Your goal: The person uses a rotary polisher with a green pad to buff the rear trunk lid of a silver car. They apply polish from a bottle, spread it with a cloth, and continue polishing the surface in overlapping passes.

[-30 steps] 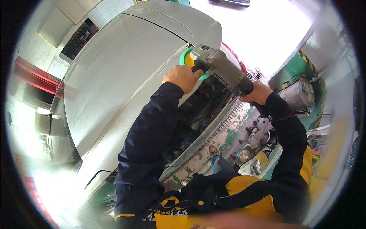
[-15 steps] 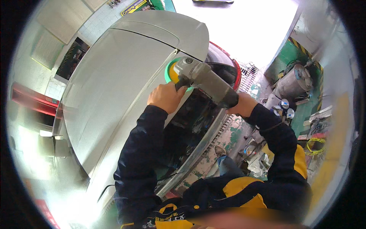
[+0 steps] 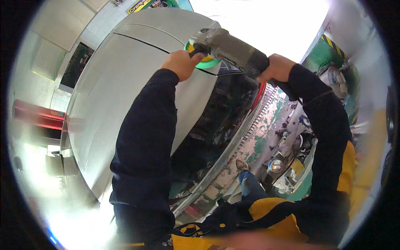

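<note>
A grey and black power polisher (image 3: 233, 50) is held in both my hands above the roof edge of a light silver car (image 3: 129, 96). My left hand (image 3: 181, 64) wraps round its side handle, close to the head. Round the rear end of the body closes my right hand (image 3: 279, 68). Under the head sits a green and yellow round pad (image 3: 208, 63); it lies on or just over the paint near a dark panel seam, and I cannot tell whether it touches. Below the tool is the car's dark side window (image 3: 212, 129). Both arms reach far forward.
On the right, a rounded metal canister (image 3: 335, 79) stands on green floor beside black and yellow striping. Nearer lie several cans and loose items around a round-topped can (image 3: 275, 165). My shoe (image 3: 241, 165) is on worn, paint-flaked floor beside the car. A red object (image 3: 39, 113) stands far left.
Both hands have carried the polisher farther away, up the view, along the roof edge. The pad now sits over the dark seam, and my arms are stretched out more.
</note>
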A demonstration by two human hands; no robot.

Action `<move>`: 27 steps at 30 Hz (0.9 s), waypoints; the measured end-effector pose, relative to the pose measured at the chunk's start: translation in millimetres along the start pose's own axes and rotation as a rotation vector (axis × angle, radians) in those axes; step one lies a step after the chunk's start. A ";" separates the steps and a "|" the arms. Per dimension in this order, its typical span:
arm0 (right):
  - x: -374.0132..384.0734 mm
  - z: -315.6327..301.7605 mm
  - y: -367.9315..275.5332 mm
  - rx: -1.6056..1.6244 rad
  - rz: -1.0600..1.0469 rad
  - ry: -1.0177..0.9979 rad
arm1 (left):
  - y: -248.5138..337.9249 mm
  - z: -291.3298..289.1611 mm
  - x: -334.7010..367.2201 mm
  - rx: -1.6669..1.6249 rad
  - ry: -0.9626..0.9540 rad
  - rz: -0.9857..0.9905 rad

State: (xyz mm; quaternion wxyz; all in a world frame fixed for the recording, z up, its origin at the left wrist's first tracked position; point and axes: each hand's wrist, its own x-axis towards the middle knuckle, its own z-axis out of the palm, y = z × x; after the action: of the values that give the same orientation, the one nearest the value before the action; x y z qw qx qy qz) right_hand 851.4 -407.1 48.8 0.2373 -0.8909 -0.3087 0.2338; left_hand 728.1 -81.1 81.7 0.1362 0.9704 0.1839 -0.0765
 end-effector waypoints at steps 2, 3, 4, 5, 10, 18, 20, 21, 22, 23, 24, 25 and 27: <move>10.2 -8.0 -3.2 -0.080 0.032 -0.010 | -4.0 -2.5 13.9 0.010 0.016 0.026; 13.8 -10.0 -4.8 -0.079 0.028 -0.009 | -6.9 -3.9 18.8 0.009 0.013 0.015; 17.0 -10.7 -5.9 -0.079 0.021 -0.011 | -8.2 -2.7 22.5 -0.004 -0.007 -0.012; 19.2 -11.1 -6.8 -0.057 0.024 -0.015 | -12.5 -5.5 24.0 -0.062 -0.033 -0.011; 27.0 -9.1 -2.2 -0.070 0.018 0.003 | -10.5 -3.9 39.0 0.022 0.012 0.048; 34.3 -12.0 35.8 0.037 0.056 0.038 | 22.9 2.9 81.7 0.150 0.032 0.147; 40.1 -8.7 43.1 0.064 0.058 0.070 | 28.9 0.4 92.5 0.194 0.027 0.146; 43.5 -7.0 46.4 0.081 0.064 0.075 | 31.3 -1.1 97.7 0.182 0.023 0.153; 46.4 -5.8 50.6 0.089 0.064 0.082 | 33.8 -1.3 103.1 0.166 0.015 0.152; 49.0 -5.6 55.1 0.087 0.078 0.088 | 36.3 -0.6 108.2 0.150 0.003 0.142; 51.6 -5.3 59.8 0.077 0.086 0.095 | 39.2 0.0 113.5 0.165 0.009 0.165; 54.3 -4.6 64.6 0.066 0.087 0.108 | 42.5 0.5 119.5 0.183 0.010 0.181; 58.0 -3.1 74.0 0.074 0.093 0.114 | 50.4 2.1 128.8 0.213 0.010 0.201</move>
State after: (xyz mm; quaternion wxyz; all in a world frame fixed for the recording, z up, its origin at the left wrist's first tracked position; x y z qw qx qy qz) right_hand 926.2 -421.1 -6.5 0.2760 -0.9068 -0.2441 0.2047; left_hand 865.5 -83.5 66.0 0.0383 0.9933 0.0774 -0.0766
